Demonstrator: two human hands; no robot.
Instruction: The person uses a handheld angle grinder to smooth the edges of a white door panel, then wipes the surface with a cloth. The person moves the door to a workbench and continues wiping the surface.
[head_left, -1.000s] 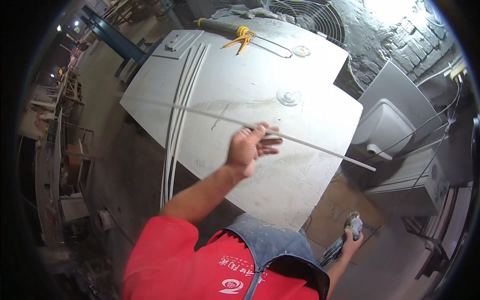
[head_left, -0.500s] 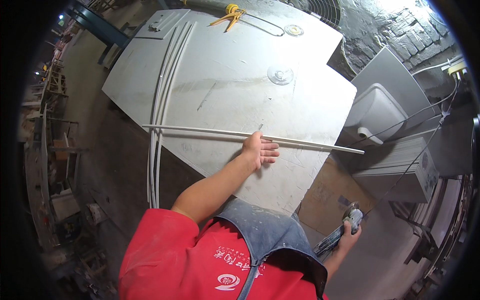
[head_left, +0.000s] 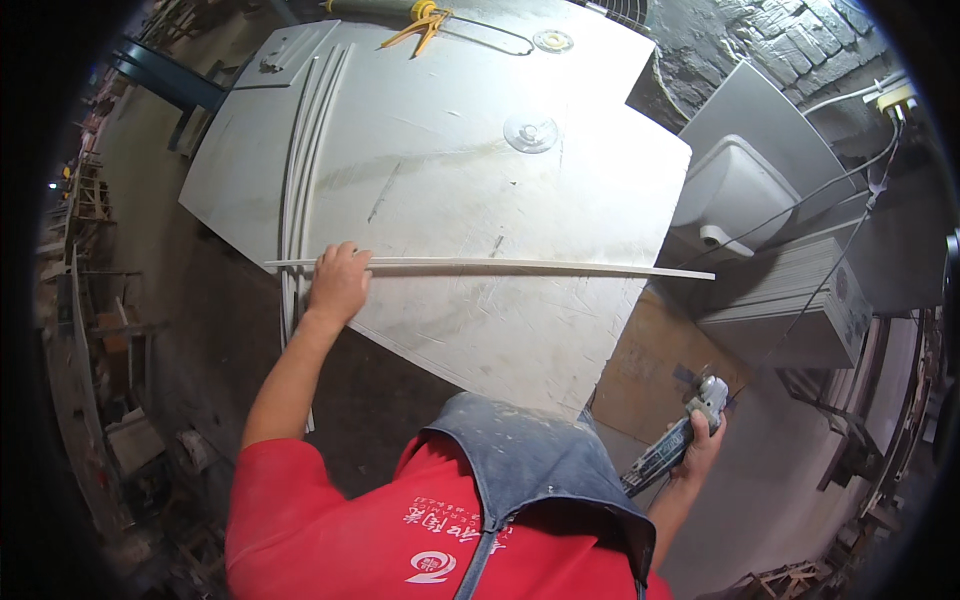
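A long, thin white strip [head_left: 540, 268] lies crosswise over the pale work slab [head_left: 440, 190], its right end jutting past the edge. My left hand [head_left: 340, 284] is closed over the strip near its left end, where it crosses several similar thin strips [head_left: 303, 150] running away from me. Down at my right side, off the slab, my right hand [head_left: 702, 448] grips the body of an angle grinder [head_left: 664, 452]. The grinder's metal head [head_left: 712, 392] points up and away; its disc is hard to make out.
An orange caulking gun [head_left: 427, 27] and round clear discs [head_left: 530, 133] rest on the slab. Beyond its right edge stand a white basin [head_left: 735, 190], hanging cables [head_left: 845, 190] and a stack of panels [head_left: 785, 300]. A brown board [head_left: 650, 350] lies below the slab's right edge.
My left hand has moved left along the strip, from its middle to near its left end, and its spread fingers have closed. The grinder has risen slightly in my right hand.
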